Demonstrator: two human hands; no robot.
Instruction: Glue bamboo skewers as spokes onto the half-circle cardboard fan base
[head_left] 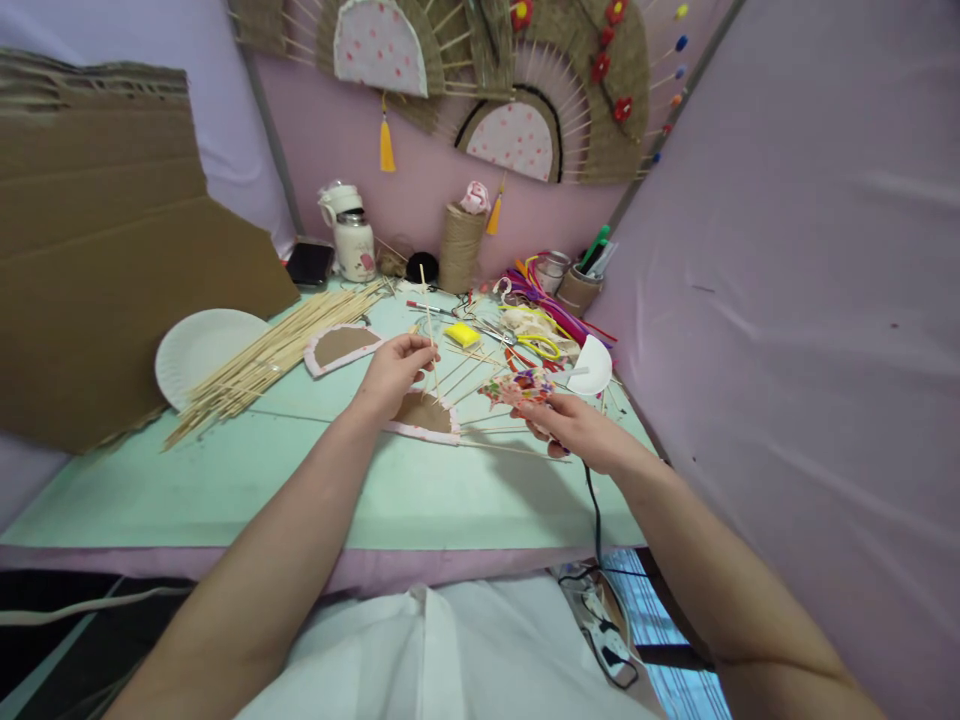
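Observation:
My left hand (pixel 397 375) pinches a thin bamboo stick (pixel 426 300), held nearly upright. Its lower end comes down by a half-round cardboard piece (pixel 424 412) with a pale padded rim. Several similar sticks (pixel 487 430) fan out from that piece to the right. My right hand (pixel 566 425) is wrapped round a colourful patterned glue gun (pixel 517 388), its tip pointing left over the sticks. A whitish glue stick (pixel 571 372) juts from its back, and a black cord (pixel 596 510) hangs below the hand.
A bundle of bamboo sticks (pixel 270 360) lies across a white paper plate (pixel 202 345). Another half-round piece (pixel 341 348) sits beside it. Behind are a yellow packet (pixel 463 334), scissors (pixel 544 345), a twine roll (pixel 459 245) and a bottle (pixel 354 248). Large cardboard (pixel 112 250) stands at left.

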